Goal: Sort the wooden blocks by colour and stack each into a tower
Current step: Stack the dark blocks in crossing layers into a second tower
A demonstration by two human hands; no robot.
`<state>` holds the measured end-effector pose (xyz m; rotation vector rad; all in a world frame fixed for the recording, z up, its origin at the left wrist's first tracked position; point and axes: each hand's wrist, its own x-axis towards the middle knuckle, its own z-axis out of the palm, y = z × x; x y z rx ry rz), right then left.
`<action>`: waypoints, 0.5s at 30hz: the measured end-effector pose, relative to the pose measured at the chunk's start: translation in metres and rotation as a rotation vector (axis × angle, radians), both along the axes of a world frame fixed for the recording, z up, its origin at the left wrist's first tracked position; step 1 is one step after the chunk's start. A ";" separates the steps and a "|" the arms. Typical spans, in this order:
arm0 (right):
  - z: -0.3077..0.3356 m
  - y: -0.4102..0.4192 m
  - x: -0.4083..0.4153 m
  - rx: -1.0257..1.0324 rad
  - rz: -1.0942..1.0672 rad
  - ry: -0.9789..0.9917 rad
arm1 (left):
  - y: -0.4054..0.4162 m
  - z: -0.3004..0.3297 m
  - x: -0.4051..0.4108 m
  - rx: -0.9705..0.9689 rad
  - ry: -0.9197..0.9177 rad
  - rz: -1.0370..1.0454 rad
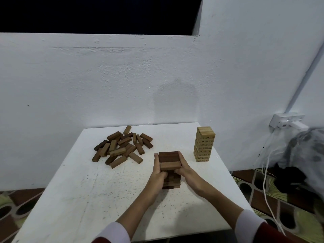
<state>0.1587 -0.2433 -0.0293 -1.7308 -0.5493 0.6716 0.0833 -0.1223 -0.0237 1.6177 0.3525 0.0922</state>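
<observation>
Currently left hand (157,174) and right hand (184,168) clasp the dark brown wooden block tower (170,170) mid white table (98,190); loose brown block pile (121,148) back-left, pale wooden tower (204,144) near right edge.

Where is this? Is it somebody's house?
Probably a room in a home. A small white table stands against a plain white wall, on a patterned floor. A wall socket with trailing cables sits nearby.
</observation>
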 end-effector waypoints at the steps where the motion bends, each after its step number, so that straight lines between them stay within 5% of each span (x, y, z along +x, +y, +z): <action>1: 0.000 0.000 0.000 -0.002 -0.003 -0.003 | -0.001 0.001 0.000 0.000 -0.008 0.000; 9: 0.000 0.001 -0.001 0.000 -0.009 -0.005 | -0.001 0.000 -0.003 -0.039 -0.030 -0.005; 15: 0.001 -0.001 -0.005 0.152 -0.069 0.076 | -0.007 0.016 -0.010 -0.336 -0.106 0.029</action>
